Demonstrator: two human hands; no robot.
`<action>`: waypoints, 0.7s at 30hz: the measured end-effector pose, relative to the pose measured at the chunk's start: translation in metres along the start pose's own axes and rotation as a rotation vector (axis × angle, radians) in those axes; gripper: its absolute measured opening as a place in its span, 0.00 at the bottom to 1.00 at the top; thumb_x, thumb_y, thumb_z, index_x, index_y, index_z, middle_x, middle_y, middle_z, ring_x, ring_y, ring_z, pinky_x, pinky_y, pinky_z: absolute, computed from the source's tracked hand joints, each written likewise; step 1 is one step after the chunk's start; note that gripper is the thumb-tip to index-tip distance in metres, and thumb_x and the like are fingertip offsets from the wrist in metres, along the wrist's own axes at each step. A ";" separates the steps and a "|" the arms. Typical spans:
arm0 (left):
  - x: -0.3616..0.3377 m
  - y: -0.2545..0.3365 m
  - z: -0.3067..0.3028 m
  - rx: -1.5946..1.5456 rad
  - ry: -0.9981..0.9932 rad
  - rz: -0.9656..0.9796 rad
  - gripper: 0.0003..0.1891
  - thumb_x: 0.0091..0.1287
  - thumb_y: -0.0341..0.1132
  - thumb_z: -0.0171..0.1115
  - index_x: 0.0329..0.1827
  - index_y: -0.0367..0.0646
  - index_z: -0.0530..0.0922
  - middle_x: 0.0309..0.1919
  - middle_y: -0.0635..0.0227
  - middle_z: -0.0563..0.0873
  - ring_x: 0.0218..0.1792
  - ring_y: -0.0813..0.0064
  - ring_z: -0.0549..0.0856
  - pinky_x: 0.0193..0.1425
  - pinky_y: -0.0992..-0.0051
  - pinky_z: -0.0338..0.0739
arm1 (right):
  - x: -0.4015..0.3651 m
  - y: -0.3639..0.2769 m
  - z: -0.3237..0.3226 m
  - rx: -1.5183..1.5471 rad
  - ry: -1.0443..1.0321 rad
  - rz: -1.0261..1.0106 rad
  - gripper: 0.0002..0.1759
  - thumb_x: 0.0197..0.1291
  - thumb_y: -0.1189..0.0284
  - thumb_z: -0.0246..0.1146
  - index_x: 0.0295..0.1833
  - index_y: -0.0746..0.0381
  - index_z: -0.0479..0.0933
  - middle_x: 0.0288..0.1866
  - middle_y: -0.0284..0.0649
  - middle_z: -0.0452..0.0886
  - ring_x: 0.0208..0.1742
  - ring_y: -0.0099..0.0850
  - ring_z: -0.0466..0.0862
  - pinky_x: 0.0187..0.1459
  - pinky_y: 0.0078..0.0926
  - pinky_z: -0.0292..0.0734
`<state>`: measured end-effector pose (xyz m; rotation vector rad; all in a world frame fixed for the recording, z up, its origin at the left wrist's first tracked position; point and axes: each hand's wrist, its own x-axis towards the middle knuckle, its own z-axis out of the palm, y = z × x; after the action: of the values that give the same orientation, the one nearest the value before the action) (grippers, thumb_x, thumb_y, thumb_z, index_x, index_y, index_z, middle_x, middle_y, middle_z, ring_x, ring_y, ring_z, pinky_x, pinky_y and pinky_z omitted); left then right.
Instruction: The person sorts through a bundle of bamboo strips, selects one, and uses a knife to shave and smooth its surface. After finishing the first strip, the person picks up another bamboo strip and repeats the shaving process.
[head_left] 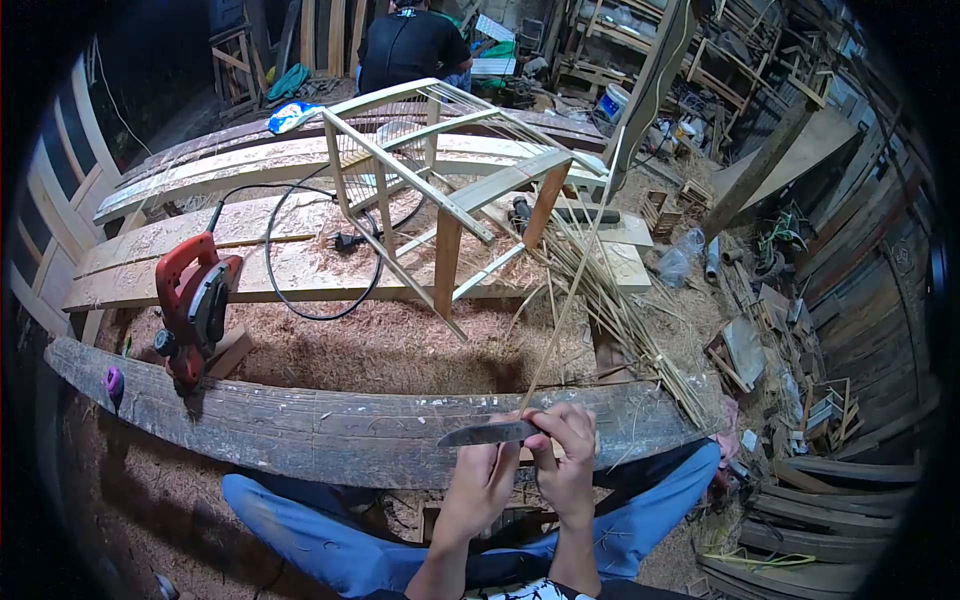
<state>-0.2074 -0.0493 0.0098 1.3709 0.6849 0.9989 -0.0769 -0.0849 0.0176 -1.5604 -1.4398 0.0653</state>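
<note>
Over the near edge of the plank bench my two hands meet. My right hand (567,455) is closed around a knife whose dark blade (485,434) points left, its handle hidden in my fingers. Just behind and below the blade, my left hand (484,484) is closed on a thin bamboo strip (562,325). The strip slants up and away from the hands towards a leaning post, and its near end is hidden by the fingers and knife. A bundle of similar bamboo strips (620,315) lies to the right on the boards.
A small wooden frame (450,205) with thin rods stands on the planks ahead. A red power planer (195,305) sits at left, its black cable (268,262) looped across the boards. A weathered plank (330,430) crosses before my knees. Another person (412,48) sits at the back.
</note>
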 end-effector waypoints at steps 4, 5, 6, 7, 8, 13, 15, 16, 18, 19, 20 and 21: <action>-0.002 0.004 0.001 0.049 0.013 -0.073 0.05 0.77 0.27 0.56 0.49 0.35 0.79 0.29 0.76 0.73 0.28 0.85 0.71 0.30 0.78 0.66 | 0.000 0.003 0.002 -0.037 0.017 -0.005 0.22 0.64 0.50 0.65 0.45 0.57 0.88 0.33 0.33 0.79 0.40 0.35 0.76 0.49 0.36 0.63; -0.004 0.000 0.001 0.075 0.016 -0.079 0.05 0.77 0.27 0.57 0.48 0.35 0.79 0.28 0.77 0.73 0.27 0.85 0.70 0.29 0.78 0.65 | 0.000 0.003 0.002 -0.041 0.020 -0.010 0.22 0.63 0.49 0.66 0.45 0.57 0.88 0.33 0.33 0.79 0.40 0.34 0.76 0.49 0.36 0.63; -0.006 -0.004 0.000 0.102 0.018 -0.087 0.05 0.77 0.28 0.57 0.47 0.36 0.79 0.27 0.77 0.73 0.26 0.86 0.70 0.28 0.78 0.65 | 0.001 0.004 0.002 -0.041 0.021 -0.010 0.22 0.63 0.49 0.66 0.45 0.57 0.88 0.33 0.33 0.79 0.40 0.34 0.76 0.49 0.36 0.63; -0.007 -0.010 -0.002 0.102 0.018 -0.088 0.05 0.77 0.28 0.57 0.47 0.36 0.79 0.27 0.77 0.73 0.26 0.86 0.70 0.28 0.78 0.65 | 0.001 0.004 0.002 -0.054 0.010 -0.004 0.22 0.63 0.49 0.66 0.45 0.57 0.88 0.33 0.32 0.79 0.40 0.34 0.76 0.49 0.36 0.63; -0.006 -0.018 -0.004 0.558 0.115 0.306 0.05 0.78 0.29 0.57 0.46 0.37 0.78 0.25 0.79 0.72 0.25 0.87 0.69 0.27 0.79 0.64 | 0.001 0.004 0.002 -0.067 0.000 0.001 0.22 0.63 0.49 0.66 0.45 0.57 0.88 0.33 0.32 0.79 0.40 0.34 0.76 0.49 0.36 0.63; -0.007 0.036 -0.011 -0.003 0.015 -0.296 0.11 0.83 0.35 0.51 0.43 0.37 0.75 0.23 0.68 0.74 0.25 0.83 0.73 0.29 0.73 0.69 | 0.016 0.035 -0.002 -0.116 0.167 0.058 0.21 0.65 0.51 0.66 0.48 0.58 0.87 0.33 0.34 0.78 0.40 0.36 0.76 0.51 0.35 0.63; -0.015 0.030 -0.012 0.013 0.003 -0.257 0.12 0.83 0.37 0.51 0.43 0.37 0.75 0.22 0.70 0.74 0.25 0.84 0.72 0.28 0.74 0.68 | 0.026 0.050 -0.025 -0.173 0.280 0.113 0.22 0.68 0.51 0.64 0.49 0.58 0.85 0.33 0.36 0.77 0.40 0.36 0.75 0.52 0.35 0.63; -0.016 0.029 -0.012 0.029 -0.003 -0.215 0.12 0.83 0.38 0.51 0.44 0.38 0.75 0.22 0.71 0.73 0.25 0.85 0.72 0.28 0.75 0.67 | 0.032 0.047 -0.038 -0.232 0.237 0.069 0.22 0.70 0.50 0.62 0.49 0.59 0.84 0.33 0.36 0.76 0.40 0.36 0.74 0.52 0.34 0.63; -0.015 0.032 -0.014 -0.058 -0.025 -0.305 0.12 0.84 0.39 0.50 0.49 0.38 0.76 0.22 0.76 0.72 0.25 0.88 0.70 0.28 0.77 0.65 | 0.028 0.027 -0.042 -0.228 0.218 0.079 0.25 0.72 0.48 0.59 0.49 0.59 0.84 0.34 0.36 0.77 0.40 0.35 0.74 0.51 0.35 0.63; -0.010 0.031 -0.014 -0.134 -0.023 -0.311 0.12 0.84 0.39 0.51 0.53 0.39 0.77 0.22 0.77 0.71 0.25 0.88 0.69 0.28 0.78 0.65 | 0.026 0.018 -0.040 -0.216 0.191 0.097 0.25 0.72 0.47 0.58 0.49 0.59 0.84 0.34 0.36 0.77 0.40 0.35 0.74 0.51 0.35 0.62; -0.004 0.031 -0.014 -0.208 -0.016 -0.311 0.13 0.84 0.39 0.51 0.56 0.39 0.77 0.23 0.79 0.71 0.26 0.89 0.69 0.28 0.79 0.64 | 0.026 0.014 -0.037 -0.199 0.164 0.107 0.26 0.73 0.46 0.57 0.49 0.59 0.84 0.34 0.36 0.77 0.40 0.36 0.74 0.51 0.35 0.62; -0.002 0.033 -0.015 -0.176 -0.039 -0.309 0.14 0.83 0.39 0.51 0.60 0.38 0.77 0.24 0.80 0.70 0.26 0.89 0.68 0.29 0.81 0.64 | 0.022 0.016 -0.032 -0.172 0.151 0.085 0.25 0.72 0.46 0.58 0.49 0.57 0.84 0.34 0.35 0.77 0.40 0.35 0.74 0.51 0.35 0.62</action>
<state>-0.2272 -0.0473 0.0404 1.0893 0.7365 0.7644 -0.0384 -0.0838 0.0359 -1.7282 -1.2881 -0.1271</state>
